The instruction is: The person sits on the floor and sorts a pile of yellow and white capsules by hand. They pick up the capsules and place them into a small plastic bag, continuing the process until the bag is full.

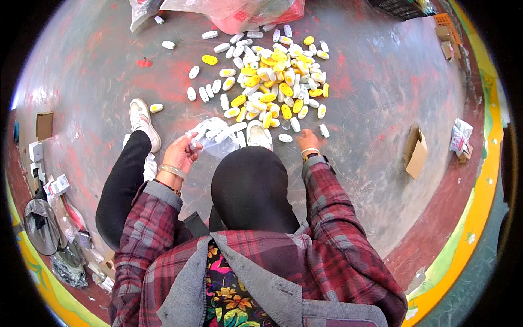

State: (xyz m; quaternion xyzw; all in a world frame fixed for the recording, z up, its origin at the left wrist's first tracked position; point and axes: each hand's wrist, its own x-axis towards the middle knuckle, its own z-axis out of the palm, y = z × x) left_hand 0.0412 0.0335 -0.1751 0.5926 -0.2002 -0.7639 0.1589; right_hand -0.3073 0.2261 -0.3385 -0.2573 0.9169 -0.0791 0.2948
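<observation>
My left hand (183,155) is closed on the rim of a clear plastic bag (222,147), which holds several white oval pieces. My right hand (310,141) is low over the floor, right of my shoe, with its fingers partly spread and nothing visible in them. Just beyond its fingertips lies a white oval piece (324,130); another white piece (285,138) rests to its left. Ahead of both hands spreads a loose pile of white and yellow oval plastic pieces (280,73), some white ones bearing a yellow patch. What these pieces are, I cannot tell.
My knee (250,188) rises between my arms, and my white shoes (260,134) border the pile. A large plastic sack (239,13) stands behind it. An open cardboard box (415,151) sits at right, a dark crate (403,8) far right. Boxes and bags (57,185) line the left wall.
</observation>
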